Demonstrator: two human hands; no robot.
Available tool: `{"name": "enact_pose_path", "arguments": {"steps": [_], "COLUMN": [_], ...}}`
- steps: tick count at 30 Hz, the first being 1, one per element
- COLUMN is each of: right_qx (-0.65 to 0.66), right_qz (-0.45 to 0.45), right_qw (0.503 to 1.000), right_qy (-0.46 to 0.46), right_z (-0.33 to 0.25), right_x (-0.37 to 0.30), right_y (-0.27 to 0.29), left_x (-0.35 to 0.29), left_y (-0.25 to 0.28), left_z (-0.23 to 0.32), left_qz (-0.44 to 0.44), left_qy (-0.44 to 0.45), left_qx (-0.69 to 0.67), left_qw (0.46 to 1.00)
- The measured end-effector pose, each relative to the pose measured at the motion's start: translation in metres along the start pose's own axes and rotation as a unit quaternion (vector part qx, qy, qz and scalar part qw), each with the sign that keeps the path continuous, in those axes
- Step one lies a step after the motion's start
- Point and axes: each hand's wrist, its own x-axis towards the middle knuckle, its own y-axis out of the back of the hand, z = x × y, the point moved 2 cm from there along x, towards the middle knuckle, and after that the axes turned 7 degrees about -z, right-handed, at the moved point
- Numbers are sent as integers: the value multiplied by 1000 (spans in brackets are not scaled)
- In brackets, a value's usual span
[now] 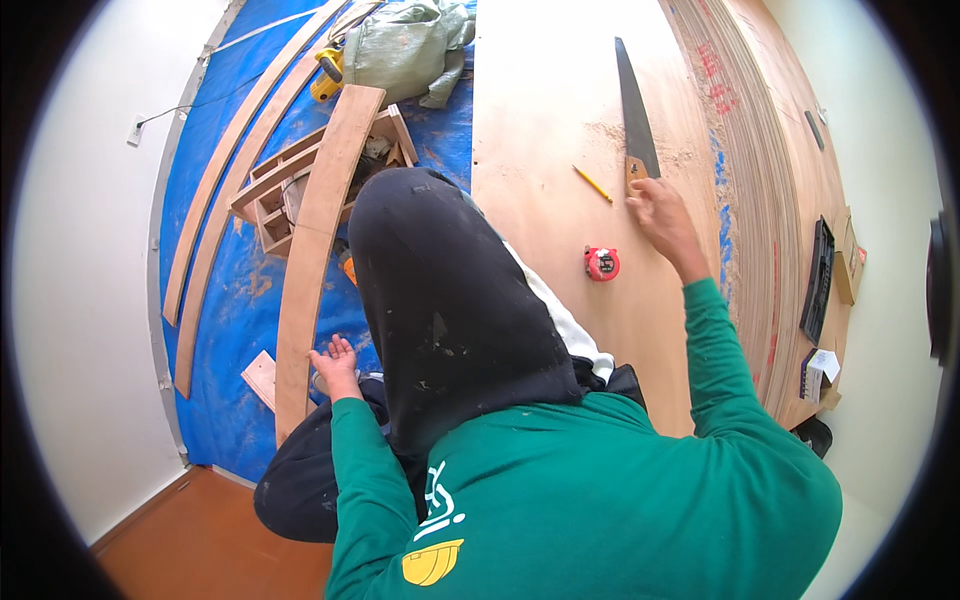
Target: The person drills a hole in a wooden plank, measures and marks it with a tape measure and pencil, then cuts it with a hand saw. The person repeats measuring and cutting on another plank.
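Observation:
My right hand [662, 218] is closed at the wooden handle of a handsaw [637, 110], covering the handle's near end. The saw lies flat on a plywood sheet [540, 90], blade pointing away from me, with sawdust beside it. Palm up and fingers apart, my left hand [337, 362] is at the right edge of a long wooden board [320, 230]; whether a fingertip touches it I cannot tell. That board slants across a wooden tool box [268, 205]. A yellow pencil [593, 184] and a red tape measure [601, 264] lie left of my right hand.
Two long wooden strips [225, 180] lie on a blue sheet [225, 330] at the left. A yellow power tool [327, 78] and a pale green sack [400, 55] are at the far end. Stacked plywood [780, 200] rises at right, bearing a black case [818, 280]. My raised knee [430, 300] blocks the middle.

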Motion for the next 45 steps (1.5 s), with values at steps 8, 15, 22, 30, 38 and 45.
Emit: {"name": "enact_pose_path", "arguments": {"steps": [8, 15, 22, 30, 38, 45], "right_qx": [-49, -24, 25, -21, 593, 232], "right_qz": [-22, -1, -57, -66, -139, -317], "right_qw": [997, 997, 998, 980, 783, 803], "right_qy": [50, 78, 15, 188, 125, 449], "right_z": [-8, 18, 22, 0, -152, -381], "right_x": [82, 96, 37, -47, 27, -49], "right_y": [-76, -68, -7, -81, 34, 36], "left_x": [-16, -84, -149, -261, -435, -473], "left_y": [-29, -42, -46, -98, -128, -116], "left_z": [49, 105, 121, 90, 15, -8], "left_qz": [-147, -222, -269, -364, -588, -583], "left_qy": [-54, -155, -228, -315, -331, -344], "left_qx": [71, 45, 81, 183, 368, 267], "left_qw": [985, 962, 932, 857, 639, 686]}}
